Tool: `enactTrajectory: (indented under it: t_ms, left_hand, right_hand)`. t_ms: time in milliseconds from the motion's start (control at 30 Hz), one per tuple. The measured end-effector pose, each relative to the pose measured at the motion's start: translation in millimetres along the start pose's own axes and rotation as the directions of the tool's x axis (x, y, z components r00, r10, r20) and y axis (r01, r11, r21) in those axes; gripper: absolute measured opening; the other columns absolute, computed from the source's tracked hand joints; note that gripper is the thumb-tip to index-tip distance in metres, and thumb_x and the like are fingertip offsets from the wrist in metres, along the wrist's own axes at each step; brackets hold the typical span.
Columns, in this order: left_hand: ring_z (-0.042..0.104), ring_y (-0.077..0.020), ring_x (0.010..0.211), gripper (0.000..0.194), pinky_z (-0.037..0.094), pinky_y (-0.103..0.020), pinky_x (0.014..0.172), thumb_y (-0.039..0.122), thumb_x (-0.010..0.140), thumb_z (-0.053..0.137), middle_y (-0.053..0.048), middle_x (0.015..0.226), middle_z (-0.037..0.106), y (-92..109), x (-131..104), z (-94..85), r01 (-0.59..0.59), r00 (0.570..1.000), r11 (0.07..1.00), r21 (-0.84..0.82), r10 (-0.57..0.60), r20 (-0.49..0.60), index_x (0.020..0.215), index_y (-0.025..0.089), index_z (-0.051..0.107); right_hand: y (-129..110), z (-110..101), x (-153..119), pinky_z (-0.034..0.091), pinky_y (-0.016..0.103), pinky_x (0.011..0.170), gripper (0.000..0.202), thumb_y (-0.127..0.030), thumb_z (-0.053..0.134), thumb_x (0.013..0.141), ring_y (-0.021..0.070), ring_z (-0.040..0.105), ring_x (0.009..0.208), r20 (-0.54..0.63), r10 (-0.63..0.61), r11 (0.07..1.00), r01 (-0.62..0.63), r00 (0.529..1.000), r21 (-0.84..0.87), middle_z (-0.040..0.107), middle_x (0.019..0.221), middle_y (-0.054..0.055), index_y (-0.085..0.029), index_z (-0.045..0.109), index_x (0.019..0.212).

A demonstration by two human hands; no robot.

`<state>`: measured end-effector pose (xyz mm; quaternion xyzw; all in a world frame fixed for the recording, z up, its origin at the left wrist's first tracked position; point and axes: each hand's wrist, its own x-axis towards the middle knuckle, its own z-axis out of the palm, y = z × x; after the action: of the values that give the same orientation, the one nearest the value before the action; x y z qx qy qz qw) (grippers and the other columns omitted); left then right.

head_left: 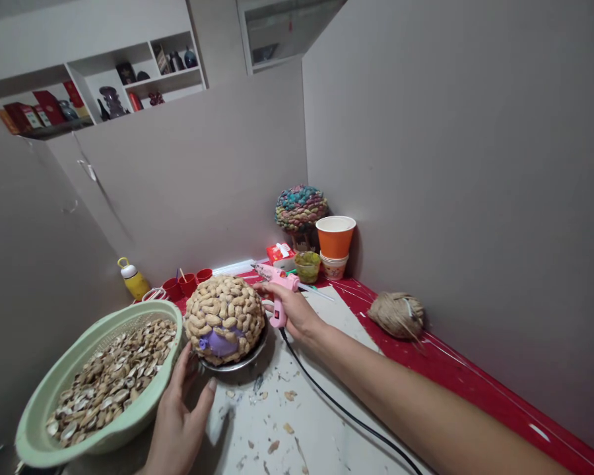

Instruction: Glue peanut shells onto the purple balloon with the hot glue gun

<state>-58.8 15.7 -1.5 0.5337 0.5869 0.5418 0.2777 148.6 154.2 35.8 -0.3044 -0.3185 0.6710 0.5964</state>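
Note:
A purple balloon [222,342] shows through a gap in a dome of peanut shells [222,303] that covers it. The dome rests in a shallow metal bowl [246,360]. In my right hand [293,309] is a pink hot glue gun [278,311], its nozzle pointing up and to the left, with a glue stick out of its back and a black cord trailing down. My left hand [181,412] is open at the dome's lower left, thumb and fingers apart. Its fingertips are close to the bowl's edge; whether they touch is unclear.
At left stands a green colander [27,422] of loose shells. Behind are a yellow bottle [134,280], red cups [188,284], an orange paper cup [335,239] and a colourful dome-topped craft [301,210]. A twine bundle [396,315] lies right. Grey partitions enclose the table.

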Motion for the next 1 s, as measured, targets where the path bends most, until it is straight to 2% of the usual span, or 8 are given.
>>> enactTrajectory:
  t_ms: [67,233,400,533,633,733,867,1000]
  left_hand:
    - [0.049,-0.0319,0.131,0.073,0.03,-0.047,0.115,0.027,0.074,0.076,-0.01,0.145,0.051,-4,-1,-3.9,-0.049,0.999,0.997,0.063,0.049,0.003,0.141,0.025,0.048]
    - [0.029,-0.0283,0.144,0.075,0.011,-0.039,0.121,0.024,0.072,0.077,-0.005,0.154,0.041,-12,-2,-9.8,-0.173,0.985,0.967,0.189,0.17,0.033,0.141,0.026,0.049]
    - [0.02,-0.03,0.147,0.089,0.007,-0.043,0.121,0.032,0.071,0.077,-0.007,0.158,0.03,-25,-9,-21.0,-0.065,0.995,0.943,0.326,0.038,0.089,0.149,0.023,0.035]
    - [0.027,-0.0325,0.144,0.077,0.007,-0.045,0.121,0.036,0.068,0.079,-0.007,0.152,0.042,-31,-17,-35.4,0.004,0.996,0.939,0.343,-0.036,0.087,0.139,0.025,0.051]
    - [0.032,-0.0342,0.142,0.069,0.009,-0.044,0.121,0.039,0.066,0.08,-0.01,0.146,0.052,-31,-19,-38.2,0.083,0.996,0.972,0.219,-0.09,0.02,0.13,0.022,0.06]
    - [0.038,-0.0341,0.139,0.066,0.021,-0.048,0.119,0.041,0.073,0.076,-0.013,0.147,0.049,-23,-14,-30.2,0.237,0.969,0.97,-0.06,-0.231,0.09,0.132,0.021,0.056]
    - [0.043,-0.0291,0.137,0.063,0.034,-0.048,0.114,0.037,0.081,0.069,-0.008,0.151,0.045,-8,-4,-12.9,0.348,0.938,0.819,-0.456,-0.308,0.161,0.14,0.032,0.047]
    - [0.044,-0.0274,0.136,0.061,0.037,-0.044,0.113,0.032,0.08,0.07,-0.008,0.149,0.047,-4,-1,-6.8,0.364,0.925,0.702,-0.612,-0.35,0.149,0.138,0.031,0.049]
  right_hand:
    - [1,0,0,0.047,0.024,0.062,0.015,-0.031,0.074,0.054,0.0194,0.063,0.08,0.003,-0.001,1.0,0.001,1.0,-0.006,0.074,0.08,0.003,-0.019,0.072,0.063]
    - [1,2,-2,0.048,0.024,0.062,0.012,-0.029,0.073,0.056,0.0209,0.064,0.087,0.003,0.0,1.0,0.0,1.0,0.0,0.074,0.08,0.003,-0.02,0.071,0.063]
    - [0,1,-2,0.049,0.024,0.062,0.012,-0.029,0.073,0.055,0.0222,0.065,0.089,0.003,0.002,1.0,-0.002,1.0,0.011,0.074,0.08,0.004,-0.019,0.069,0.062]
    - [1,-1,-1,0.049,0.024,0.06,0.013,-0.03,0.074,0.056,0.0227,0.065,0.09,-0.004,0.013,1.0,-0.013,1.0,0.022,0.073,0.079,0.004,-0.019,0.067,0.06]
    - [3,-1,0,0.049,0.024,0.059,0.012,-0.029,0.073,0.058,0.0225,0.065,0.09,-0.008,0.022,0.999,-0.022,1.0,0.034,0.074,0.079,0.004,-0.019,0.066,0.06]
    - [4,-2,1,0.049,0.024,0.058,0.011,-0.028,0.073,0.059,0.0225,0.065,0.09,-0.012,0.034,0.999,-0.033,0.999,0.043,0.074,0.079,0.005,-0.019,0.066,0.062]
    - [5,-4,2,0.048,0.024,0.054,0.012,-0.028,0.073,0.06,0.0222,0.065,0.086,-0.024,0.054,0.998,-0.052,0.998,0.041,0.073,0.077,0.006,-0.019,0.067,0.065]
    - [7,-5,4,0.047,0.023,0.051,0.011,-0.028,0.073,0.063,0.0205,0.064,0.08,-0.054,0.064,0.997,-0.061,0.997,0.042,0.071,0.075,0.005,-0.019,0.066,0.064]
